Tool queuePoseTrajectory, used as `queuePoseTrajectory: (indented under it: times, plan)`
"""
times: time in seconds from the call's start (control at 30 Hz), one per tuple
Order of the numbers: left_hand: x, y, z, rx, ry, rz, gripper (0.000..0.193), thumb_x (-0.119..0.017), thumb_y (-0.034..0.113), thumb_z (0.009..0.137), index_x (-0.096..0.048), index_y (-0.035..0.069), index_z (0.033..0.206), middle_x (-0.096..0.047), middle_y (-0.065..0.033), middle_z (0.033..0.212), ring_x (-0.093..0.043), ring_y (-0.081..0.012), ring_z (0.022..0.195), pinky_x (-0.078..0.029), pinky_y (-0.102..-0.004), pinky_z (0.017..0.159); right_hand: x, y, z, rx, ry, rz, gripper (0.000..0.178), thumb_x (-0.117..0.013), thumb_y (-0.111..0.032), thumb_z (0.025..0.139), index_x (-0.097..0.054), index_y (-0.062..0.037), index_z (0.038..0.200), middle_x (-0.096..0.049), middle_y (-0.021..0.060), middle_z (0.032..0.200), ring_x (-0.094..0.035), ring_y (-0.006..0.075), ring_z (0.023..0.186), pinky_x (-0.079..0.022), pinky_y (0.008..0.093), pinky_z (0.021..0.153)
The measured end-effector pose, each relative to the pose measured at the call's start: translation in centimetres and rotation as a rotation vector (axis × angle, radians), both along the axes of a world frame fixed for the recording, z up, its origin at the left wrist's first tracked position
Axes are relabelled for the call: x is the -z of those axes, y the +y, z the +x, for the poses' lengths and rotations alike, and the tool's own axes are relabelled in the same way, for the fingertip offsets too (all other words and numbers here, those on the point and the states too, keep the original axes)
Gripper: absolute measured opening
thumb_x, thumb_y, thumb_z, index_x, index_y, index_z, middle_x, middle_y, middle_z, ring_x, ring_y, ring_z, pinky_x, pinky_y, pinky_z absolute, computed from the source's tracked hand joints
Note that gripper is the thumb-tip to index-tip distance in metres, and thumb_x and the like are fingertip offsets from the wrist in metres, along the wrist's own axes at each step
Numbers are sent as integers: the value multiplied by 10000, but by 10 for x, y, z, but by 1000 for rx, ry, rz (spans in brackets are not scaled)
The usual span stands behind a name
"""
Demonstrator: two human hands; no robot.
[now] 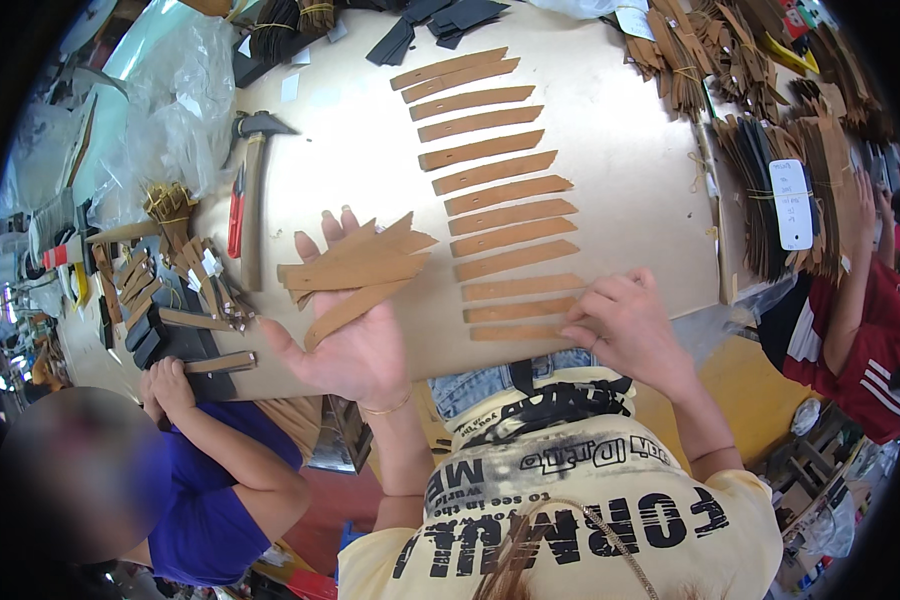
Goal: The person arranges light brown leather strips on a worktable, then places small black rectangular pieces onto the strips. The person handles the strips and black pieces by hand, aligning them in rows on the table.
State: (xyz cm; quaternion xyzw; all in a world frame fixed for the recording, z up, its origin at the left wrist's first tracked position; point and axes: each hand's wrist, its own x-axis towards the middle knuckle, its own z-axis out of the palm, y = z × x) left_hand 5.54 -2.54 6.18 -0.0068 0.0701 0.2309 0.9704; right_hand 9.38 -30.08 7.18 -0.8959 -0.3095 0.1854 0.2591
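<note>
My left hand (365, 345) is palm up, with a loose fan of brown leather strips (360, 265) resting across its palm and fingers. The thumb stands out to the side. A column of similar leather strips (510, 217) lies on the table, spaced one above another, each with a pointed or ragged right end. My right hand (625, 320) is at the near end of this column. Its thumb and fingers are pinched at the right tip of the nearest leather strip (518, 332), which lies flat.
A hammer (254, 190) and a red-handled tool (236, 215) lie left of the column. Bundled brown strips (820, 190) fill the right side; black pieces (450, 20) lie at the far edge. A co-worker's hands (170, 390) are at the near left; another person's arm (850, 300) is at right.
</note>
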Motion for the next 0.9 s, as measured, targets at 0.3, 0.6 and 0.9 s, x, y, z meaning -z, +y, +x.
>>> queuePoseTrajectory:
  times: [0.3, 0.6, 0.9]
  plan:
    - [-6, 3, 4, 11, -30, -29, 864, -548, 548, 902, -251, 4, 1504, -188, -237, 1580, -139, -359, 1498, -63, -532, 1240, -11, 32, 31, 161, -279, 264, 153, -727, -243, 860, -675, -102, 889, -618, 25, 888, -576, 218, 870, -390, 360, 799]
    - [-3, 37, 1, -61, -57, 35, 887, -528, 590, 901, -241, 24, 1521, -216, -207, 1587, -145, -329, 1503, -90, -513, 1236, -29, 145, 103, -156, -86, 439, 154, -728, -227, 866, -691, -93, 932, -634, 45, 874, -607, 221, 836, -422, 353, 749]
    - [12, 46, 21, -91, 137, 233, 895, -455, 637, 908, -216, 24, 1514, -255, -239, 1545, -197, -341, 1480, -140, -478, 1228, -18, 217, 92, -227, 25, 350, 195, -756, -252, 841, -664, -109, 936, -639, 11, 893, -614, 196, 817, -382, 351, 806]
